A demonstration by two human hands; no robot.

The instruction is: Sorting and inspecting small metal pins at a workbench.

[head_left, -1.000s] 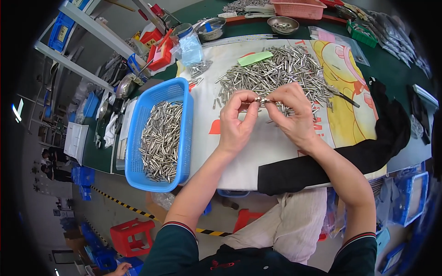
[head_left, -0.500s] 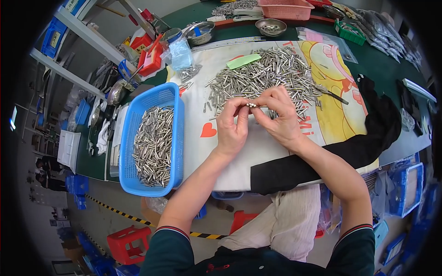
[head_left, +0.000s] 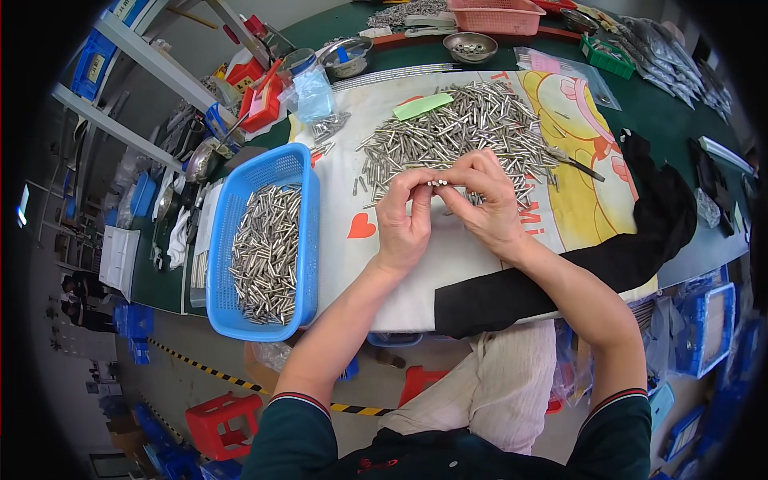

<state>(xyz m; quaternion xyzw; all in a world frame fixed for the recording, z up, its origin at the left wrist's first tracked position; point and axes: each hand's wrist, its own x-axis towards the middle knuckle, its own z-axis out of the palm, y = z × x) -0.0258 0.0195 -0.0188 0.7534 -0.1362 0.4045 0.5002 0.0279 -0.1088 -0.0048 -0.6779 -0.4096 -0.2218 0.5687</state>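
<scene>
Between the fingertips of my left hand (head_left: 405, 216) and my right hand (head_left: 485, 204) sits a small bundle of metal pins (head_left: 437, 183), their round ends facing me. Both hands are closed on the bundle, thumbs below and fingers above. Just beyond them spreads a large heap of loose silver pins (head_left: 456, 132) on a printed cloth (head_left: 344, 264). A pale green slip of paper (head_left: 422, 106) lies on the heap. To the left of my left hand stands a blue perforated basket (head_left: 312, 232), partly filled with similar pins (head_left: 268, 256).
Black fabric (head_left: 512, 300) lies along the near right of the cloth. A dark-handled tool (head_left: 584, 168) rests at the heap's right edge. At the back are a metal bowl (head_left: 470, 48), a pink basket (head_left: 496, 18) and a green basket (head_left: 608, 56). A red stool (head_left: 224, 426) stands below left.
The pin ends between my fingertips have shifted slightly, lying more in a row now. Both hands and arms stay in nearly the same place.
</scene>
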